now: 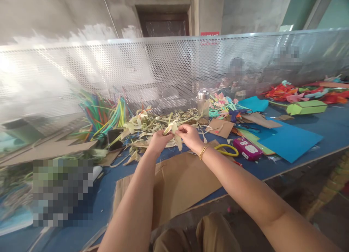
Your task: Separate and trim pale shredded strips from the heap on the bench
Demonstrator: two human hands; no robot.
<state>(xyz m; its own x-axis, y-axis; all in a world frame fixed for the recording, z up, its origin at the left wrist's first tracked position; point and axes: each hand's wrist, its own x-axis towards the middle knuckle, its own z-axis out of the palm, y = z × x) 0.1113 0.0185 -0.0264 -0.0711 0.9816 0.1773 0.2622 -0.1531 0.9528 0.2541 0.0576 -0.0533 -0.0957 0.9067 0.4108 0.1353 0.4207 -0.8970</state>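
Between my hands is a pale yellow-green flower shape of dry, husk-like strips (172, 127), one pointed strip hanging down. My left hand (159, 140) pinches it from the left, thumb and fingers pressed together. From the other side my right hand (190, 136), with a gold bracelet (203, 152) at the wrist, grips it too. Just behind lies a heap of similar pale, dried leafy pieces (152, 122). Below my hands a sheet of brown cardboard (188, 179) rests on the blue table (100, 197).
To the right are a yellow ring (227, 150), a purple box (247, 148) and blue sheets (294, 139). A steel-lidded bottle (203, 103) stands behind. Coloured stems (100, 112) lie back left. A perforated metal screen (109, 70) borders the table; blurred people show through it.
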